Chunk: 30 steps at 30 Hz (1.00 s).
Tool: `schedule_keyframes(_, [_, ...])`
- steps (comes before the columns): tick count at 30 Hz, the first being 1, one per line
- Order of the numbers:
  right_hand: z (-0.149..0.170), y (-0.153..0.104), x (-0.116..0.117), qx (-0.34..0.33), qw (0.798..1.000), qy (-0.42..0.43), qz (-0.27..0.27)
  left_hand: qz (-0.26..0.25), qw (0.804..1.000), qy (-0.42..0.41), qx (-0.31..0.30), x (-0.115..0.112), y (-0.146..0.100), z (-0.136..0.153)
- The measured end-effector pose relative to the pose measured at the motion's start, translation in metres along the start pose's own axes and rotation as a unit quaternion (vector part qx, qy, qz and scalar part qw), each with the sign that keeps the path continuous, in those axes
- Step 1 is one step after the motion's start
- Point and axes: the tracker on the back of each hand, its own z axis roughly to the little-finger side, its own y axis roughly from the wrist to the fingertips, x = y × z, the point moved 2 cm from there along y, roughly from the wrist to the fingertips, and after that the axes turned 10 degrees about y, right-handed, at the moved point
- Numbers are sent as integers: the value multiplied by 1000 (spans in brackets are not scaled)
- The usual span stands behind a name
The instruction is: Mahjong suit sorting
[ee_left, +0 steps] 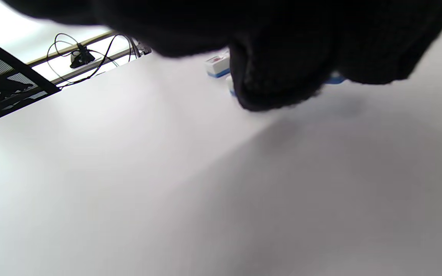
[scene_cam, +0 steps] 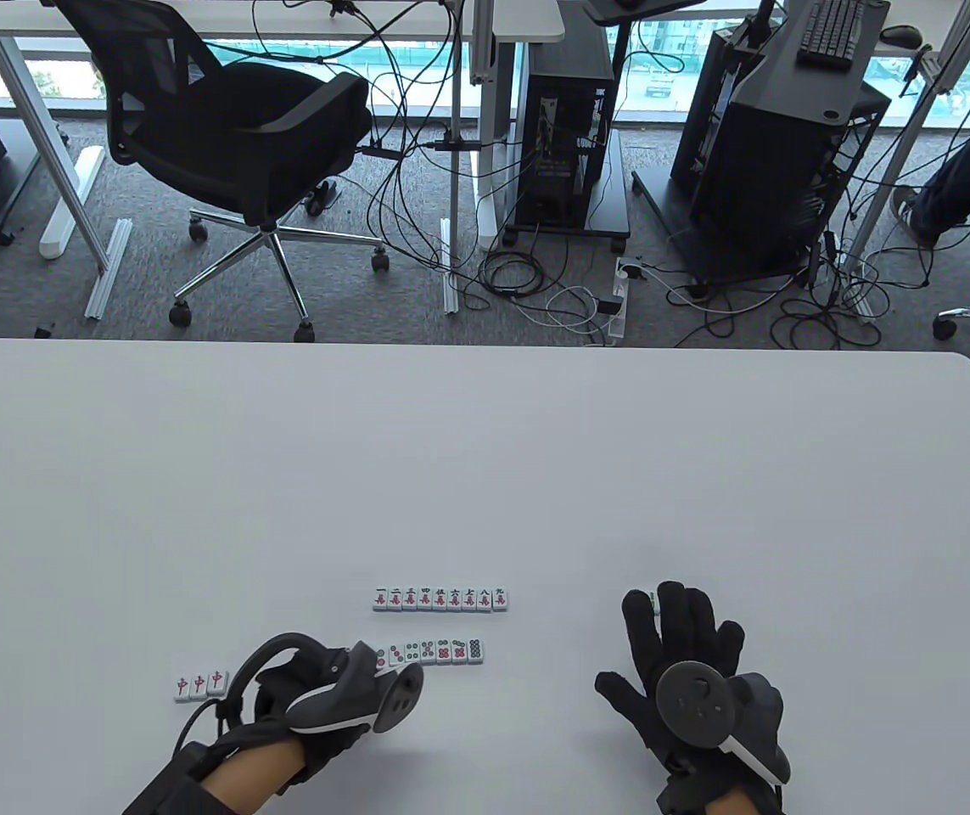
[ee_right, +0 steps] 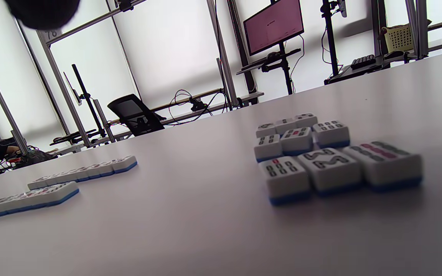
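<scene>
A row of character tiles [scene_cam: 440, 598] lies mid-table, with a row of circle tiles [scene_cam: 442, 652] just in front of it. Three red dragon tiles [scene_cam: 199, 684] sit at the left. My left hand [scene_cam: 349, 683] is at the left end of the circle row; its fingers are hidden under the tracker. In the left wrist view a gloved fingertip [ee_left: 274, 88] is down at the table next to white-and-blue tiles [ee_left: 217, 66]. My right hand [scene_cam: 680, 632] is spread open over a cluster of bamboo tiles [ee_right: 320, 155]; one tile [scene_cam: 653, 603] peeks out between its fingers.
The white table [scene_cam: 485, 458] stretches far beyond the tiles. In the right wrist view the two rows [ee_right: 84, 171] lie to the left of the bamboo cluster. An office chair [scene_cam: 238, 144], cables and computer racks stand beyond the far edge.
</scene>
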Motion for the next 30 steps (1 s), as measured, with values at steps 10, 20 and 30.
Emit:
schedule_keyframes(10, [1, 0, -2, -2, 1000, 12, 6, -40, 999, -18, -7, 63, 74, -37])
schedule_keyframes(20, [1, 0, -2, -5, 1000, 18, 8, -15, 1000, -17, -14, 62, 101, -61])
schedule_keyframes(30, [2, 0, -2, -4, 1000, 18, 8, 0, 1000, 26, -15, 50, 100, -66])
